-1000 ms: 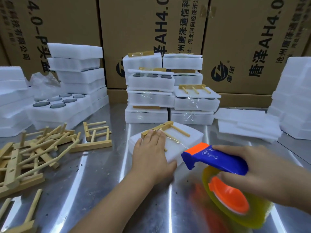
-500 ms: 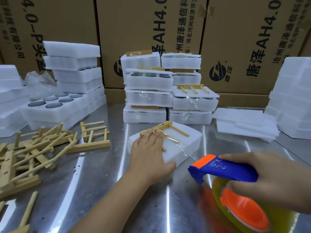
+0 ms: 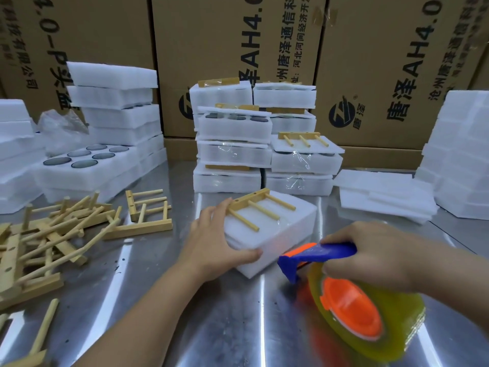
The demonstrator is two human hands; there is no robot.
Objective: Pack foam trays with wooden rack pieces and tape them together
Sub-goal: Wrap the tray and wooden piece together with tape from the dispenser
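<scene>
Centre of worktop (image 3: 164,300): one white foam tray pack (image 3: 288,234) lies flat and skewed, one corner toward the camera. A wooden rack piece (image 3: 255,207) lies on top, bar at the far-left edge and three pegs pointing toward the near right. A bit of clear film glints on the top face beside the pegs.

Hands:
- left hand (image 3: 217,242) clamped on the pack's left corner, fingers over the top edge touching the bar end, thumb along the near side face
- right hand (image 3: 370,256) wrapped round the blue handle of the tape dispenser (image 3: 312,256). The orange-tipped nose is just beside the pack's near edge; can't tell if it touches. The yellow roll with orange hub hangs below the hand, motion-blurred.

Around:
- loose rack pieces (image 3: 55,234) piled on the left
- open foam trays (image 3: 90,168) with round dark inserts behind that pile
- taped packs (image 3: 235,149) stacked in two columns behind the centre
- thin foam sheets (image 3: 383,200) to the right
- cardboard boxes (image 3: 217,35) along the back
</scene>
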